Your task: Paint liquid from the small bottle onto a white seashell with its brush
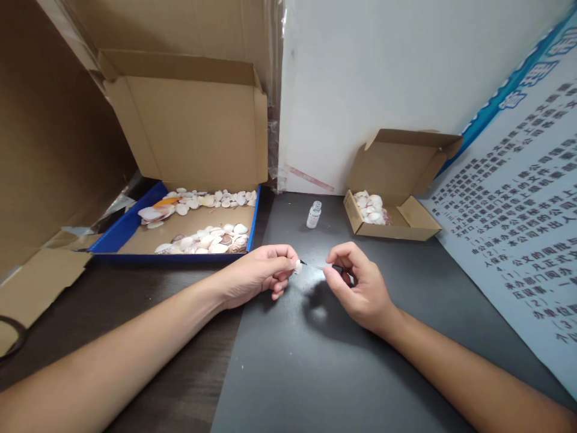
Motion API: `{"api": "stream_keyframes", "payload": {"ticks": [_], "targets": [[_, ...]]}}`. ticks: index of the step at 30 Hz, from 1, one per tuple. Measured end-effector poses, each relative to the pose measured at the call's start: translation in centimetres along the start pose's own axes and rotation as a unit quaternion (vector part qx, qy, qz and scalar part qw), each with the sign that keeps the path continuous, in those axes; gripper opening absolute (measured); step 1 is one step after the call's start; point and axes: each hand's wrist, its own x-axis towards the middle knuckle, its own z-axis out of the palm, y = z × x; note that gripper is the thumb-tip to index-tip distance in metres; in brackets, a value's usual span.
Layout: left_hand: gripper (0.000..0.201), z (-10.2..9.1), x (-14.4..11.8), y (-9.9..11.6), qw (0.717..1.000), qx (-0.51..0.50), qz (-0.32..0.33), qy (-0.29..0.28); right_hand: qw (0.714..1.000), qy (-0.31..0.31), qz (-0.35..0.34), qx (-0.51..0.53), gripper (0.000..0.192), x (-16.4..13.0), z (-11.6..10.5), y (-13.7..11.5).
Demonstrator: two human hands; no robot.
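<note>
My left hand (273, 270) pinches a small white seashell (298, 267) between thumb and fingertips. Between the fingers of my right hand (358, 285) is a thin applicator brush (315, 266) with a black cap end partly hidden by them. The dark brush tip points left and meets the shell's edge, or lies very near it. Beyond the hands, a small clear bottle (314, 215) with a white label stands upright without a cap.
At the left, an open blue-sided box (175, 257) holds many seashells (216, 237) in two groups. A smaller open cardboard box (396, 231) at the right contains white shells (370, 207). A dark grey mat (288, 373) covers the table under my hands; a printed sheet (518, 240) borders it.
</note>
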Motion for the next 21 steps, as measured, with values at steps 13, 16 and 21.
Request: {"api": "stream_keyframes", "payload": {"ticks": [13,16,21], "targets": [[0.025,0.08,-0.10,0.11,1.000,0.007,-0.004,0.002,1.000,0.011,-0.002,-0.008,0.011,-0.15,-0.03,-0.13],[0.024,0.05,-0.09,0.10,1.000,0.006,-0.003,0.000,1.000,0.014,-0.012,-0.001,0.006,-0.13,-0.14,-0.15],[0.022,-0.12,-0.07,-0.02,1.000,0.003,0.001,-0.004,0.999,0.010,-0.027,0.018,0.005,-0.04,-0.29,-0.21]]}}
